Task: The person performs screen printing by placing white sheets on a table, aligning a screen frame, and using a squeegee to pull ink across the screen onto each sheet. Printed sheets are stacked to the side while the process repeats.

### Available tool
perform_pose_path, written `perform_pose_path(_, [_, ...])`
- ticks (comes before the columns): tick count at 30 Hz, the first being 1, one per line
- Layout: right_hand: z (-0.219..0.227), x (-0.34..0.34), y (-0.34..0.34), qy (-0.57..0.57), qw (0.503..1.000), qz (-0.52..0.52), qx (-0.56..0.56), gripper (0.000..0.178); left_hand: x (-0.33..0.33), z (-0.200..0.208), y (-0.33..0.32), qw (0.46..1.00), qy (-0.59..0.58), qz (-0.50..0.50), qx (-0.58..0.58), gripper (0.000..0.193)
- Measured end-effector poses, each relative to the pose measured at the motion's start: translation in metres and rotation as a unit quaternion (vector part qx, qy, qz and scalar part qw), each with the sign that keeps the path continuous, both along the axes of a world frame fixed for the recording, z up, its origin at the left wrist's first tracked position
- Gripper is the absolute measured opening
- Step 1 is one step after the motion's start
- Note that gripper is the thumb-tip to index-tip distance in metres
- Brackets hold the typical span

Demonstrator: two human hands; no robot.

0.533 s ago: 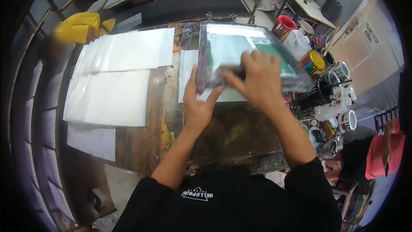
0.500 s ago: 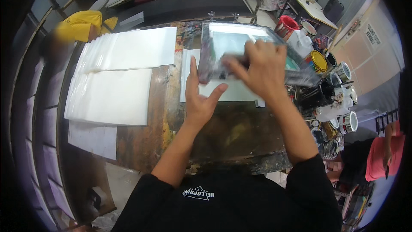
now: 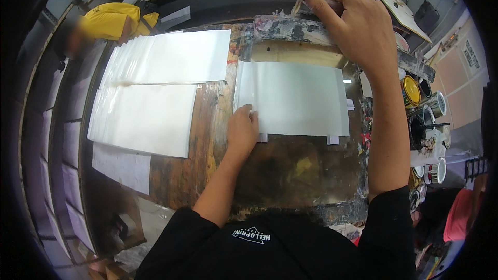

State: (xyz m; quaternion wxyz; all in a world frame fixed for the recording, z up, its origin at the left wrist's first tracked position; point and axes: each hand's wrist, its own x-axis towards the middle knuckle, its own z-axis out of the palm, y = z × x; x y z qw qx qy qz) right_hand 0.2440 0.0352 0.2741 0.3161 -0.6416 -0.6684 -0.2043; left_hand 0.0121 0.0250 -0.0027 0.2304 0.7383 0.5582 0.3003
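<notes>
A pale white paper sheet point(image 3: 301, 98) lies on the dark work table, with a narrow folded-looking strip along its left side. My left hand point(image 3: 243, 127) is at that side, its fingers closed on the sheet's edge. Beyond the sheet, the paint-stained screen frame point(image 3: 290, 29) is tilted up. My right hand point(image 3: 363, 26) is raised in front of the frame's bar. Its thumb sticks out to the left while the other fingers curl out of sight, so what they hold is hidden.
Two overlapping stacks of white paper point(image 3: 145, 119) cover the table's left part. Small tape tabs point(image 3: 332, 140) stick out around the sheet. Paint cans point(image 3: 411, 91) crowd the right side. A person in yellow point(image 3: 106, 21) is at the far left, and another in pink point(image 3: 459, 215) at the right.
The screen frame has swung up off the sheet. My right hand has moved up and away with it. My left hand, open before, has come down onto the sheet's left edge.
</notes>
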Motion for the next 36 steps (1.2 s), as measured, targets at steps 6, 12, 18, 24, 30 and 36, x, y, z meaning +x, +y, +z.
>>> perform_pose_path(6, [0.008, 0.006, 0.003, 0.0, 1.0, -0.006, -0.029, 0.08, 0.003, 0.071, 0.027, 0.985, -0.171, -0.011, 0.012, 0.044])
perform_pose_path(12, [-0.005, 0.01, 0.008, -0.035, 0.999, 0.029, 0.006, 0.084, -0.125, 0.058, 0.063, 0.994, -0.055, 0.091, 0.013, 0.058])
perform_pose_path(18, [0.005, 0.006, 0.0, -0.035, 0.998, 0.024, -0.043, 0.085, -0.088, 0.016, 0.054, 0.982, -0.003, 0.083, 0.171, 0.064])
perform_pose_path(24, [0.006, 0.01, 0.006, -0.028, 0.998, 0.032, -0.035, 0.087, 0.085, -0.013, -0.034, 0.896, 0.152, -0.351, 0.228, 0.037])
perform_pose_path(30, [0.011, 0.01, 0.005, -0.033, 0.999, 0.028, -0.024, 0.09, 0.107, 0.01, -0.028, 0.848, 0.278, -0.431, 0.138, 0.023])
perform_pose_path(36, [0.035, 0.006, 0.001, -0.01, 0.994, 0.024, -0.105, 0.09, 0.096, -0.015, -0.008, 0.888, 0.159, -0.398, 0.165, 0.045])
